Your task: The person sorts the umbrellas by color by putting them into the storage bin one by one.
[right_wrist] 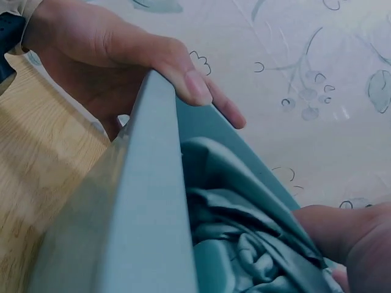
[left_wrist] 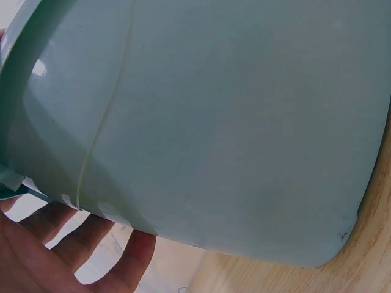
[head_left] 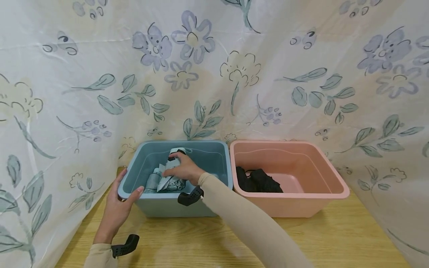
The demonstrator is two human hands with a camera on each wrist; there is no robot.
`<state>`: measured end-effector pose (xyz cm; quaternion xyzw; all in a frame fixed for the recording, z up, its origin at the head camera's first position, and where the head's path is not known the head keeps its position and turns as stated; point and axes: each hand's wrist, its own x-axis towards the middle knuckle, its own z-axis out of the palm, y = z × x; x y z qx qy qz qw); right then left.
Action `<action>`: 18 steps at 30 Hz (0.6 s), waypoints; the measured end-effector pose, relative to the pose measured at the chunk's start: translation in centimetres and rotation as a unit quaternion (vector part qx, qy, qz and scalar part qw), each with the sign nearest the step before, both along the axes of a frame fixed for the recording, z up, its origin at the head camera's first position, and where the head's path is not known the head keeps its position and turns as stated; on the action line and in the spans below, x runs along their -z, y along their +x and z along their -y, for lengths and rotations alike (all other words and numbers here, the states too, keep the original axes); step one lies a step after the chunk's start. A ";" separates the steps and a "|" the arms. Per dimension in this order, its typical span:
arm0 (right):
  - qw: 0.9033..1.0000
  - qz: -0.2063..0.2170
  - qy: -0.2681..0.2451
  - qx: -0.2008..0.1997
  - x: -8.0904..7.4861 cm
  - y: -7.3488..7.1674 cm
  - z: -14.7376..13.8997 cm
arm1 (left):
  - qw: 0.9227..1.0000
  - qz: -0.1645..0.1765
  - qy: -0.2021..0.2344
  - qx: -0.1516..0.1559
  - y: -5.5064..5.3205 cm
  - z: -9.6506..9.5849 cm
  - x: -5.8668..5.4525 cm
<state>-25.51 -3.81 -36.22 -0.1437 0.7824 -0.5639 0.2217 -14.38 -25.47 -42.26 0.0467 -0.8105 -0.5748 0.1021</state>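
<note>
My left hand (head_left: 115, 208) holds the front left corner of a blue plastic bin (head_left: 187, 206). Its thumb lies at the front rim, and its fingers run along the outside of the left wall, as the left wrist view shows. Inside the bin, my right hand (head_left: 184, 168) grips a crumpled bundle of light blue fabric (head_left: 169, 182) with a dark band near its top. Another light blue rolled bundle (head_left: 153, 181) lies to its left against the wall. In the right wrist view, spiral folds of the fabric (right_wrist: 259, 259) show beside the right hand, whose fingertips are mostly hidden.
A pink bin (head_left: 275, 206) stands directly right of the blue one, with black fabric bundles (head_left: 259, 180) in its left part. Both bins are on a wooden table (head_left: 187, 242). A flower-patterned sheet (head_left: 285, 93) hangs behind and at both sides.
</note>
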 end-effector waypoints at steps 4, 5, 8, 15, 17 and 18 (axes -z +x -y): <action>1.000 0.001 0.015 0.002 0.0 -0.1 0.4 | 1.000 0.004 0.000 0.000 0.0 0.0 0.0; 1.000 0.001 0.018 0.002 0.0 -0.1 0.4 | 1.000 0.004 0.000 -0.001 0.0 0.0 0.0; 1.000 -0.004 0.025 -0.001 -0.1 -0.3 0.5 | 1.000 0.004 -0.001 -0.002 0.0 0.0 -0.1; 0.999 -0.011 0.046 -0.011 -0.3 -0.5 0.6 | 1.000 0.003 -0.002 -0.003 0.0 -0.1 -0.1; 0.999 -0.011 0.051 -0.016 -0.3 -0.6 0.6 | 1.000 0.002 -0.001 -0.003 0.0 -0.1 -0.1; 0.998 -0.010 0.054 -0.017 -0.3 -0.6 0.7 | 1.000 0.002 -0.001 -0.004 0.1 -0.1 -0.1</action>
